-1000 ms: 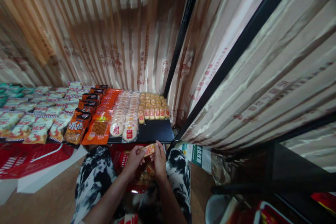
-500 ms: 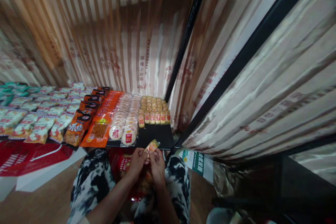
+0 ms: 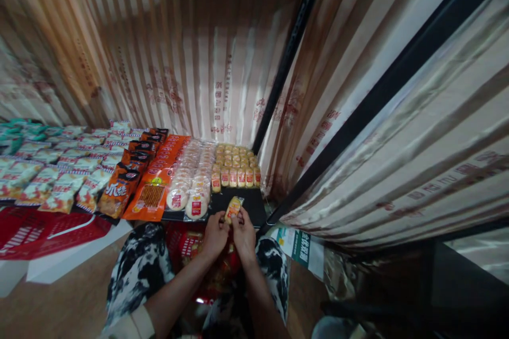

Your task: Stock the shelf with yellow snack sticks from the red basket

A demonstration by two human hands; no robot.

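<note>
Held packet: one small yellow wrapped packet (image 3: 234, 208) is held at the front edge of the black shelf (image 3: 242, 198), tilted and not yet set down.
Left hand (image 3: 215, 232): the packet's lower left side is pinched by the fingertips.
Right hand (image 3: 244, 232): its right side is grasped, with the thumb laid against it; the other fingers are bent.
Yellow rows (image 3: 241, 178): several rows are already stood at the back right, labels facing out in the front one; one packet at the left end is placed slightly forward.
Front of shelf: black surface is seen between these rows and the hands.
Basket between the knees (image 3: 186, 243): more yellow packets appear to be held in it, partly hidden by the forearms; their number cannot be told.
Left of the rows: round crackers (image 3: 196, 206), an orange bag of sticks (image 3: 151, 196), dark-topped orange bags (image 3: 114, 192) and pale packets (image 3: 61, 190) are lined up.
Limits: the right side is closed in by a black post (image 3: 283, 69), the back by a pleated curtain (image 3: 199, 58).
</note>
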